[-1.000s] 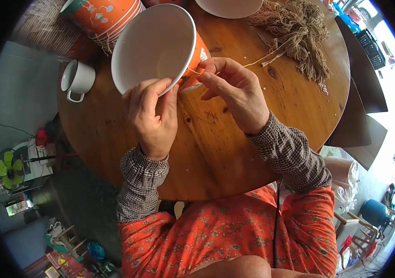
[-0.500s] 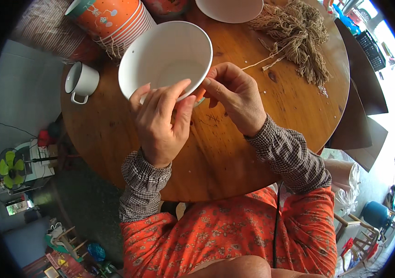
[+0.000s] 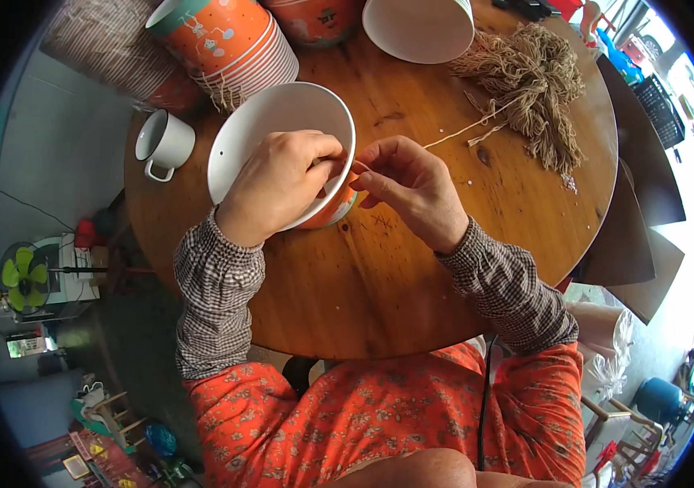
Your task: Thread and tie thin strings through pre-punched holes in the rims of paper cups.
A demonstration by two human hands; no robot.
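A white-lined paper bucket (image 3: 237, 134) with an orange printed outside leans on the round wooden table, its mouth tilted toward me. My left hand (image 3: 286, 179) reaches over the rim into it, fingers curled closed against the inner wall at the right; what they grip is hidden. Just outside that same wall, my right hand (image 3: 412, 191) pinches the end of a thin beige cord. The cord (image 3: 467, 128) runs from behind my right hand toward a loose tan bundle of cords (image 3: 546, 98). A small dark hole shows in the bucket's left inner wall.
A stack of orange buckets (image 3: 241, 49) with cord handles stands at the far left, beside a plastic-wrapped stack (image 3: 107, 49). A white enamel mug (image 3: 172, 145) sits near the table's left edge. Another white-lined bucket (image 3: 420, 28) lies beyond. Cardboard sheets (image 3: 632, 130) stand right of the table.
My left hand has moved from the near rim into the bucket, against its right wall. The bucket has come lower and turned slightly. My right hand stays beside the rim, still pinching.
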